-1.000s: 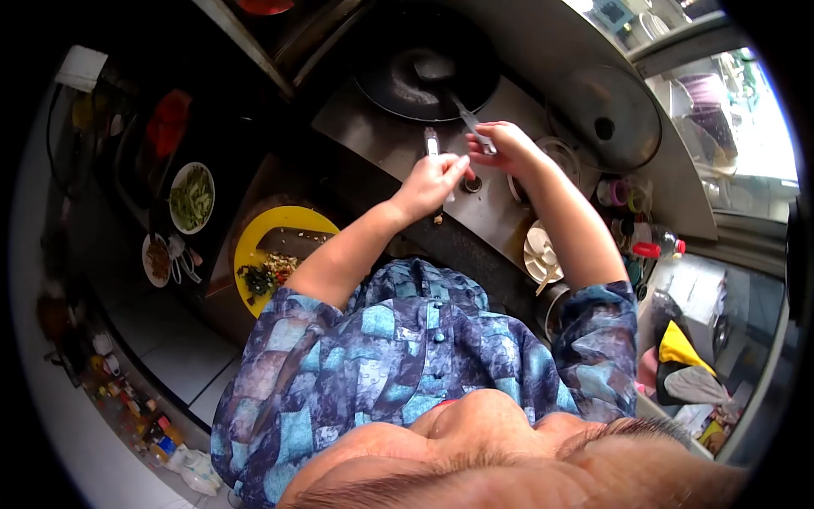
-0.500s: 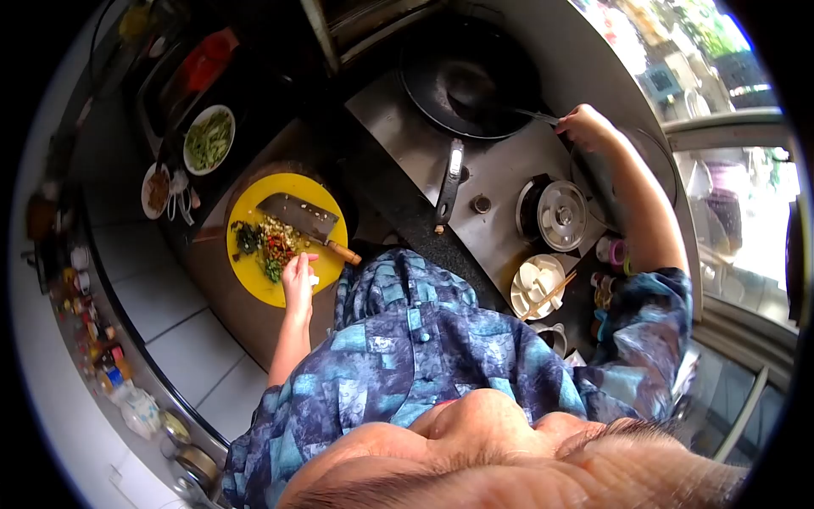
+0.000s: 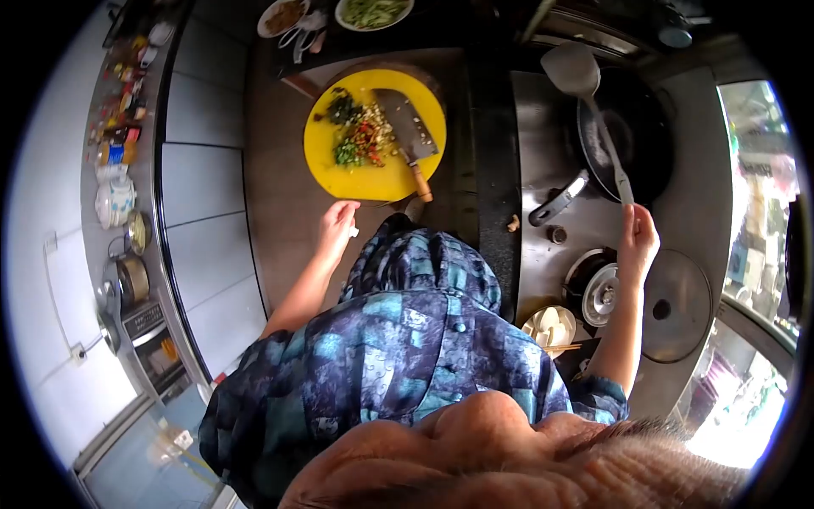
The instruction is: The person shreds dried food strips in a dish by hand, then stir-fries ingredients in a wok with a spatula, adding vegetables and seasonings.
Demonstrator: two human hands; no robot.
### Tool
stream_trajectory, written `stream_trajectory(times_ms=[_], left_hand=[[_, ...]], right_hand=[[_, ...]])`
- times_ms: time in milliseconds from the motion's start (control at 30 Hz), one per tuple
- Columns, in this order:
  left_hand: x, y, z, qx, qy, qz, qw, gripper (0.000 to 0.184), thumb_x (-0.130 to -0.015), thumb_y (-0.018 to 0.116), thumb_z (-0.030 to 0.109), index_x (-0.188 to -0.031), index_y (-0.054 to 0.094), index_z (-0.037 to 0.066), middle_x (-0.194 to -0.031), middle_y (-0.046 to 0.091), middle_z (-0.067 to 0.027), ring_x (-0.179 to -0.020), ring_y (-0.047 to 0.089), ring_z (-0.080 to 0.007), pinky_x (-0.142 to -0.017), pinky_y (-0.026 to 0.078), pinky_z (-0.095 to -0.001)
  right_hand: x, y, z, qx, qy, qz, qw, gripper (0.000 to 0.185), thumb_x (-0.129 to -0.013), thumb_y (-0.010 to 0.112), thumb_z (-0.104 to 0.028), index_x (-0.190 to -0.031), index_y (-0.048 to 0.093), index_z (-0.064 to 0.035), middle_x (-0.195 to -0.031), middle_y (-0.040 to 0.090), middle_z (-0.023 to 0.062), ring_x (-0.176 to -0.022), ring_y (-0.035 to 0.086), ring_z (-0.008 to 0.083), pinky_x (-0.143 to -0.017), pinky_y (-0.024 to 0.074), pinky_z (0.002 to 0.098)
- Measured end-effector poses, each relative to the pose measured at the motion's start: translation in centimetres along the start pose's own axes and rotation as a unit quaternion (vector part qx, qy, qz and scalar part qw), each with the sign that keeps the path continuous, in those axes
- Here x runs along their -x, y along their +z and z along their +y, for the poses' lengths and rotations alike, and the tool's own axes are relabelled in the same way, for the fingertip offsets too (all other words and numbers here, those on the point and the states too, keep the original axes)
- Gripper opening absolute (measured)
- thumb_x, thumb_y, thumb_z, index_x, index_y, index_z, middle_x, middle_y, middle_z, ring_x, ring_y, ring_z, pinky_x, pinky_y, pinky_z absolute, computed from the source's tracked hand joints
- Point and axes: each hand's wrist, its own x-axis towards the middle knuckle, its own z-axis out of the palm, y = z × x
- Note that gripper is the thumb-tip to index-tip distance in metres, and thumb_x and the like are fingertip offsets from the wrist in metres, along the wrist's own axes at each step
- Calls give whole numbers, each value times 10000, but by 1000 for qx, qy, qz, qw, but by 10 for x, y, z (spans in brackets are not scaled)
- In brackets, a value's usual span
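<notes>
1. Two bare hands are in view, well apart, on either side of the person's patterned blue shirt (image 3: 381,348).
2. Right hand (image 3: 638,242): fingers closed around the handle end of a spatula (image 3: 574,72). The spatula's broad head is at the far left of the wok (image 3: 644,140) and its shaft crosses the wok's rim; contact with the rim cannot be determined.
3. Left hand (image 3: 336,227): fingers partly bent, near the lower edge of a yellow cutting board (image 3: 381,180). A small white item (image 3: 354,232) shows at the palm side; whether it is gripped cannot be determined.
4. Board surface: a cleaver (image 3: 409,125) lies flat, its wooden handle reaching past the edge, beside chopped food (image 3: 365,140) in dark, green, red and pale heaps.
5. Stove: steel top (image 3: 536,110), bordered by a black counter strip (image 3: 498,170) bearing a small brown scrap (image 3: 513,223). The wok's handle points toward that strip. A lidded pot (image 3: 604,293) and a bowl of white pieces (image 3: 553,324) with chopsticks stand nearer the person; a glass lid (image 3: 682,305) is at the wall side.
6. Room: grey tiles (image 3: 203,191) at left, a crowded shelf (image 3: 127,153) beyond them; bright window (image 3: 763,195) at right. Two plates of food (image 3: 373,13) stand at the far edge.
</notes>
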Motion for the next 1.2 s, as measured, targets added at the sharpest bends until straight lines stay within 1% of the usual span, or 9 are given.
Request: stream_trajectory(times_ms=[67,133,233,367,400,500,767,933,1200], left_hand=[[-11,-14,-29,11,28,-11,999,230,-960,562,283,-1019,656,81,-651,503,47,-475,418,-20,-382,276,-188],[-20,-10,-38,16,20,-8,1000,229,-962,557,276,-1026,642,73,-650,508,42,-486,431,-28,-389,283,-189],[-43,-19,-48,11,16,-8,1000,228,-959,562,262,-1046,622,59,-655,529,29,-510,461,-44,-405,302,-199],[-83,-23,-64,-21,59,6,998,215,-931,604,213,-974,658,9,-680,617,-36,-603,579,-98,-540,442,-251],[-92,-23,-66,-23,66,9,997,214,-928,606,212,-975,657,9,-684,622,-39,-606,581,-98,-542,444,-252],[-108,-19,-73,-22,104,3,994,205,-912,619,208,-976,659,17,-704,644,-53,-626,608,-114,-555,460,-263],[-119,-7,-20,-225,208,45,951,153,-887,605,201,-965,660,81,-793,660,-88,-695,651,-236,-605,501,-342],[-143,8,17,-343,334,-30,878,231,-859,560,99,-1071,649,122,-996,621,-69,-845,637,-268,-707,505,-361],[-144,53,55,-481,344,-112,799,441,-787,557,-14,-1210,560,109,-1171,550,-82,-979,616,-311,-814,511,-418]], right_hand=[[52,13,-4,-174,37,-49,983,207,-951,583,-182,-1077,641,-28,-680,517,-50,-543,417,41,-470,297,209],[70,6,-33,-387,209,-193,877,253,-954,559,-158,-1174,606,-41,-721,556,-28,-579,434,40,-525,320,179],[100,18,-89,-488,139,-262,821,280,-950,526,-145,-1194,580,-19,-860,620,34,-743,491,74,-694,390,201],[132,32,-104,-429,-27,-326,842,244,-828,647,-199,-964,613,0,-1015,625,115,-948,564,169,-899,421,309],[135,37,-120,-363,-91,-289,881,179,-864,628,-160,-910,621,14,-942,635,103,-866,588,161,-829,452,296],[154,55,-126,-267,-35,-215,939,216,-958,527,-116,-841,633,31,-745,633,50,-679,595,119,-645,458,251],[174,76,-117,-289,107,-204,929,335,-1004,485,-258,-1143,632,9,-896,688,97,-804,655,146,-788,503,274],[173,86,-127,-299,144,-178,926,340,-1008,477,-254,-1155,627,13,-915,686,107,-814,659,145,-804,513,268],[158,104,-120,-379,161,-145,900,338,-1006,479,-248,-1164,623,14,-969,680,115,-854,660,153,-839,520,283]])
